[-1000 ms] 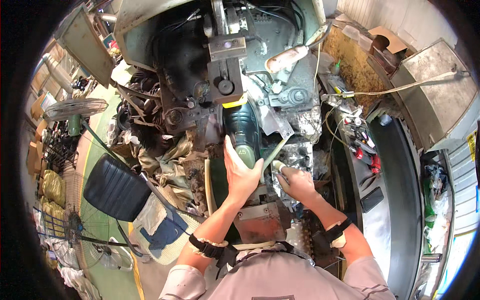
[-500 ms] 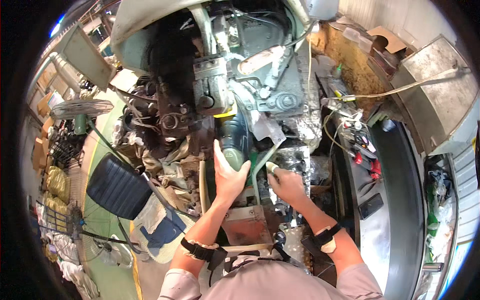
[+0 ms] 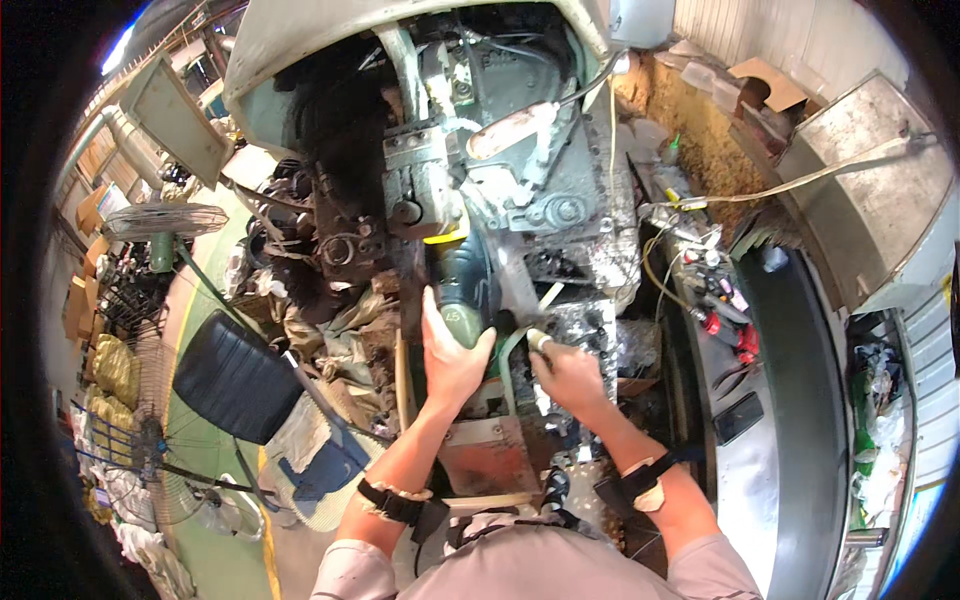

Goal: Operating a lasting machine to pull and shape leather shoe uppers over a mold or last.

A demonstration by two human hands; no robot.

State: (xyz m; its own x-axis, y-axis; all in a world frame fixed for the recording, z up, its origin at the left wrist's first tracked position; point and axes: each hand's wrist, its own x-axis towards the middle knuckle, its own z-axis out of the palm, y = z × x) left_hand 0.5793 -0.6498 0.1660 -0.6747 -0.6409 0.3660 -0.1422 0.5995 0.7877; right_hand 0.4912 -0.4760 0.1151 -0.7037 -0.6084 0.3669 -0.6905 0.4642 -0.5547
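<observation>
A dark shoe upper [image 3: 462, 268] on a green shoe last [image 3: 459, 324] lies in the machine, toe end under the machine head [image 3: 416, 185] by a yellow strip. My left hand [image 3: 453, 366] grips the green heel end, thumb on its right side and fingers along its left. My right hand [image 3: 570, 375] is closed, fingers curled, beside a bent pale-green metal bar [image 3: 507, 365]. A pale cover sits on one fingertip; whatever the fingers hold, if anything, is hidden. A shiny metal plate [image 3: 516, 285] stands close to the shoe's right side.
A reddish metal box [image 3: 486, 455] sits below the hands. On the right bench are red-handled pliers [image 3: 743, 350] and a black phone [image 3: 739, 418]. At left stand a black padded chair [image 3: 238, 377] and a fan [image 3: 167, 219]. Crumpled scraps [image 3: 330, 310] lie left of the machine.
The shiny plate has swung inward and down beside the shoe. My right hand has shifted slightly left, while my left hand stays on the heel end. The whole view has shifted slightly.
</observation>
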